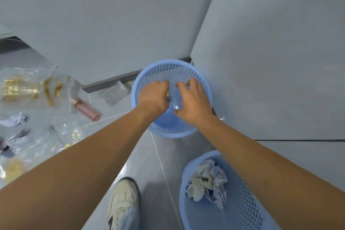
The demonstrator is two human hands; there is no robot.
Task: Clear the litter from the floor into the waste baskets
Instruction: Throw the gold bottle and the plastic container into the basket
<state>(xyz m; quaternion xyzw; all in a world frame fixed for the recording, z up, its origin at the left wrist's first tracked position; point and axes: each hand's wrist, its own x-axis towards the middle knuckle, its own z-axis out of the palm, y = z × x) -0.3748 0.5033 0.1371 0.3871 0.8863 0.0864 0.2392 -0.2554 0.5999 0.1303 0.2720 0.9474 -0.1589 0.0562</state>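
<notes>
Both forearms are stretched out over a blue waste basket (172, 73) set in the wall corner.

Over the basket's mouth, the left hand (154, 97) is curled around something small and golden, mostly hidden by the fingers, while the right hand (193, 101) is hooked with fingers and thumb around a clear plastic piece (176, 99) held between the two hands. Below the right forearm a second blue basket (242, 211) is seen, with crumpled paper (207, 181) inside. Left of the left arm, litter is spread on the floor: clear wrappers with gold print (24, 87), a pink tube (87, 109), a clear tray (113, 92). A white shoe (124, 198) is seen under the arms.
</notes>
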